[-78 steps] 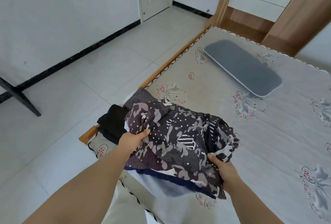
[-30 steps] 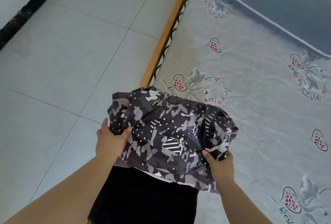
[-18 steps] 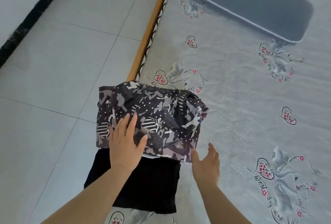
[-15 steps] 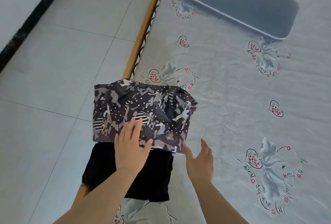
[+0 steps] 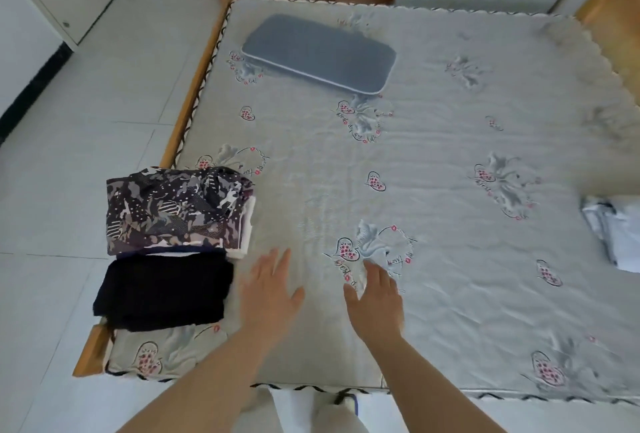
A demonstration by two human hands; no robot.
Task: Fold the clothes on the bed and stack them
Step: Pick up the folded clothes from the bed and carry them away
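Head view, looking down over the foot edge of the bed (image 5: 433, 190), which is covered by a grey quilted sheet printed with hearts and flowers. Left hand (image 5: 268, 292) and right hand (image 5: 375, 299) — both extended over bare sheet near the lower middle, palms down, fingers straight and spread, holding nothing; whether the palms touch the sheet cannot be told. At the bed's left edge, near the foot corner, lies the folded camouflage-patterned garment (image 5: 175, 209), resting on top of other folded pieces whose white and dark-blue edges show beneath its near and right sides. Just beside it, toward the viewer, lies a folded black garment (image 5: 162, 290); the two appear to touch or overlap at their shared edge. The left hand is near the black garment but apart from it. A grey flat pillow (image 5: 318, 51) lies toward the head of the bed, well apart from the stacks. At the right edge of the frame — a pale, crumpled piece of clothing (image 5: 613, 235), partly cut off. White tiled floor (image 5: 86, 103) to the left.
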